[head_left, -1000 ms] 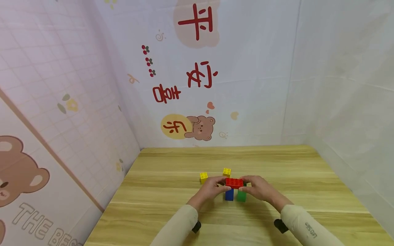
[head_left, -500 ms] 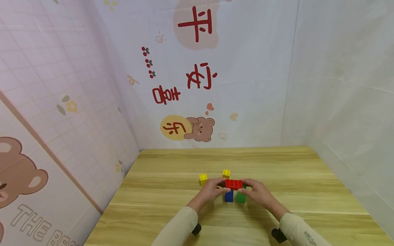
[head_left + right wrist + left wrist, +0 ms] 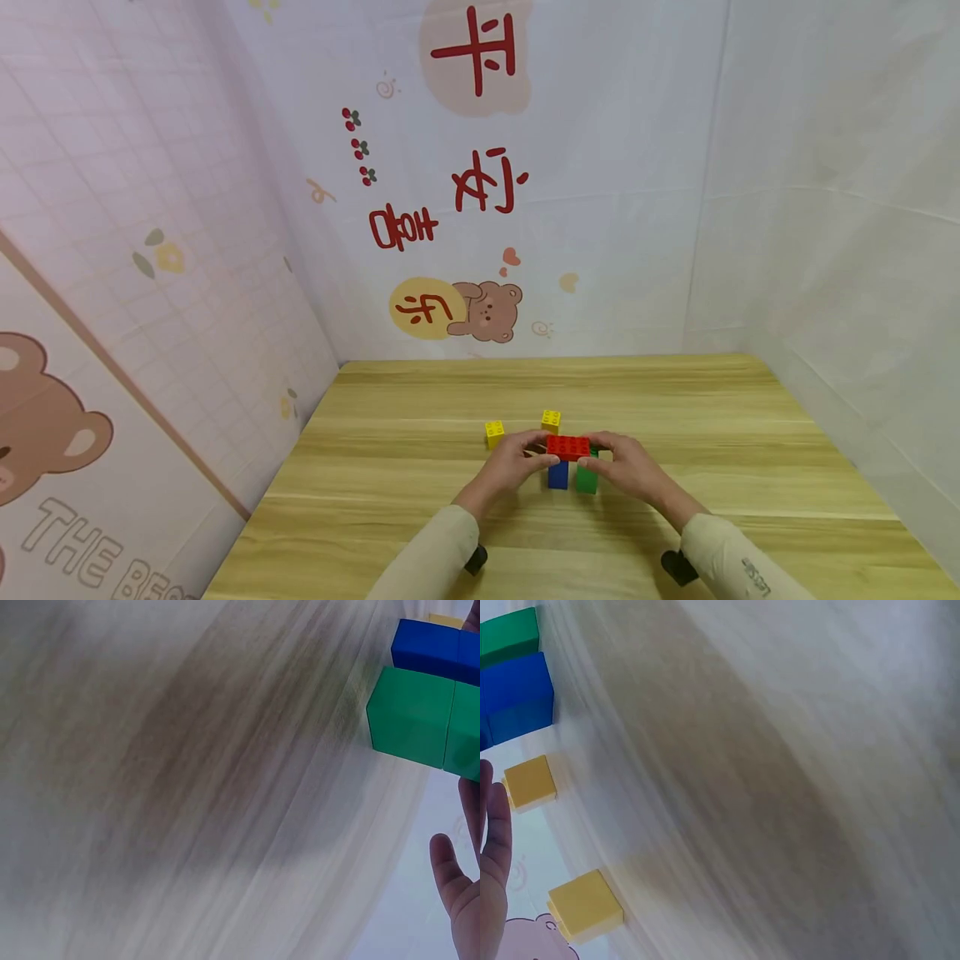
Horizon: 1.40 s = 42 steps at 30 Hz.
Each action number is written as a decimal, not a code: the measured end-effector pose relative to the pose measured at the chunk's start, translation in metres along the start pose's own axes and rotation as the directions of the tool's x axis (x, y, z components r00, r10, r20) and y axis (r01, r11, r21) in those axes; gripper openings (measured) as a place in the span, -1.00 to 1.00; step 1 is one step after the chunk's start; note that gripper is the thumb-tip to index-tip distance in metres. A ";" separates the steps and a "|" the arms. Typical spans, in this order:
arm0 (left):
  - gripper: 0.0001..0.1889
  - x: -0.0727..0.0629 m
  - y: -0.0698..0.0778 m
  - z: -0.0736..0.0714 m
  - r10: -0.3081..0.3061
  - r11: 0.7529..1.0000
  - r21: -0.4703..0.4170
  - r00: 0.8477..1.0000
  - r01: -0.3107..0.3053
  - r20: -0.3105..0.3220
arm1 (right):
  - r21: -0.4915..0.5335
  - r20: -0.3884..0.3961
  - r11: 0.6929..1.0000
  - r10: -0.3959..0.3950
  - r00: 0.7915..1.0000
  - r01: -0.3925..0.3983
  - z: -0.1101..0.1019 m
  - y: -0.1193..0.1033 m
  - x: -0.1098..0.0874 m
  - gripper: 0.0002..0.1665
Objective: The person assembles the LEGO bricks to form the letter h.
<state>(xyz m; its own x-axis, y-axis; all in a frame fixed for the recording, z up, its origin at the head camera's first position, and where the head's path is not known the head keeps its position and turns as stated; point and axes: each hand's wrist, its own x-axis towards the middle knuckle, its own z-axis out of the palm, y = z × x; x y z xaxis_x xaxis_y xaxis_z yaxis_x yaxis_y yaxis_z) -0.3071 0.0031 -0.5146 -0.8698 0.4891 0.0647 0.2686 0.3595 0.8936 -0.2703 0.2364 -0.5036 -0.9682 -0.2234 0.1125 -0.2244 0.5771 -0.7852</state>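
Note:
A red eight-stud toy brick [image 3: 568, 447] lies level across the tops of a blue brick stack [image 3: 558, 475] and a green brick stack [image 3: 587, 477], which stand upright with a narrow gap between them. My left hand [image 3: 512, 467] pinches the red brick's left end, thumb at the near side and fingers behind. At its right end my right hand [image 3: 628, 468] grips it the same way, just over the green stack. In the right wrist view the green stack [image 3: 411, 716] shows a seam between two bricks. The red brick is out of both wrist views.
Behind the left hand sits one yellow four-stud brick [image 3: 495, 434]; another yellow brick [image 3: 551, 422] stands beyond the stacks. The wooden table [image 3: 420, 392] ends at a printed cloth backdrop [image 3: 622, 208], with more cloth at both sides.
The right thumb and forearm have shifted slightly inward, to the left. Both hands stay at the red brick's ends, and the stacks keep their places. The head view wavers a little.

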 end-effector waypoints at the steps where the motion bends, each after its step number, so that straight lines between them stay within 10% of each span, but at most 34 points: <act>1: -0.67 0.000 0.000 0.000 0.007 1.000 -0.004 1.000 -0.007 0.004 | 0.002 0.002 1.000 0.001 1.000 -0.001 0.000 0.000 0.000 -0.54; 14: -0.71 0.001 0.001 0.000 0.025 0.998 0.051 0.998 -0.028 0.058 | -0.044 -0.049 0.994 -0.104 0.993 0.102 0.007 0.012 -0.008 -0.55; 29: -0.70 -0.002 0.003 -0.007 0.014 0.994 0.108 1.000 -0.016 0.022 | -0.012 -0.042 1.000 0.029 0.999 -0.029 0.014 0.004 0.001 -0.23; 42: -0.39 0.003 -0.001 -0.007 -0.002 0.991 0.134 1.000 0.002 -0.004 | -0.049 -0.011 0.998 -0.046 0.999 0.045 0.004 -0.003 0.007 -0.53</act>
<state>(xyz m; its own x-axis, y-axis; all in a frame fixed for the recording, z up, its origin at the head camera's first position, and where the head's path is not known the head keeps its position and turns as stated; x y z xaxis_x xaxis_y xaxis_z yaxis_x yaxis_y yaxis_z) -0.3134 -0.0016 -0.5121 -0.8718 0.4855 0.0645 0.3194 0.4637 0.8264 -0.2758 0.2301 -0.5024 -0.9581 -0.2410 0.1549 -0.2730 0.6046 -0.7482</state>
